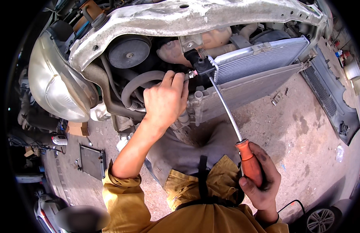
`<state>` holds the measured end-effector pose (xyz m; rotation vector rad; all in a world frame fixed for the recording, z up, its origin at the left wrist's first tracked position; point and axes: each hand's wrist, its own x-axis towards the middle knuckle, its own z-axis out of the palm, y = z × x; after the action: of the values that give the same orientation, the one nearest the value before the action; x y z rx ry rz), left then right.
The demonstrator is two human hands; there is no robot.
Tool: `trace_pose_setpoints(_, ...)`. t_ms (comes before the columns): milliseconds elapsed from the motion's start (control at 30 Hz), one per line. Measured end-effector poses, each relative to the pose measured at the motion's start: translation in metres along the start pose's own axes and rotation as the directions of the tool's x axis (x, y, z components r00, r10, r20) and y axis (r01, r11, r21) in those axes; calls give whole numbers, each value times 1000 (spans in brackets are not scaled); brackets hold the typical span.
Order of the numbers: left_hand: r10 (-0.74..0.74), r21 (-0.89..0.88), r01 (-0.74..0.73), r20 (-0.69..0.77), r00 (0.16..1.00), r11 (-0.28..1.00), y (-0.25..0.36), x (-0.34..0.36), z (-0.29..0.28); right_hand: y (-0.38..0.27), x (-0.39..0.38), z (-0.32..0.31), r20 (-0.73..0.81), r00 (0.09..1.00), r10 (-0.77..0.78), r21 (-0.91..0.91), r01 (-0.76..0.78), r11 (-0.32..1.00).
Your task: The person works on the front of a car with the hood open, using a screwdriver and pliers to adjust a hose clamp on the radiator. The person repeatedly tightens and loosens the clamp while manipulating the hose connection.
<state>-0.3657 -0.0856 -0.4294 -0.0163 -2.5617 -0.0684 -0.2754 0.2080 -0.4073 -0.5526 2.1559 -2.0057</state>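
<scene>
A: Item one, right hand [261, 182]?

B: It is gripping a screwdriver [236, 128] by the orange handle, fingers closed tight around it. The shaft is running up and left, its tip sitting at the black fitting [201, 64] on the radiator [257, 62] corner.

A: Item two, left hand [164, 101]?

B: It is pressing against the hose [139, 83] end just left of that fitting, fingers curled over it; whether they are clamping it, I cannot tell.

A: Surroundings?

B: The headlight [57, 83] is sitting far left, a bumper [331, 97] lying on the ground at right.
</scene>
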Motion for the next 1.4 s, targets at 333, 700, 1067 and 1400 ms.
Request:
trace_pose_setpoints(333,19,-26,-19,3,1000,999,-4,-1,-2,-2,0,2,1,1000,11,-9,-11,1000)
trace_pose_setpoints(700,3,-22,-2,60,998,1000,-4,-1,-9,1,2,5,15,1000,-24,7,24,1000)
trace_pose_setpoints(1067,5,-19,-4,62,998,1000,-4,-1,-11,2,2,3,30,999,-16,-31,17,999)
trace_pose_setpoints(1400,9,-9,-8,37,999,1000,-4,-2,-10,8,3,8,62,998,-3,-12,4,1000)
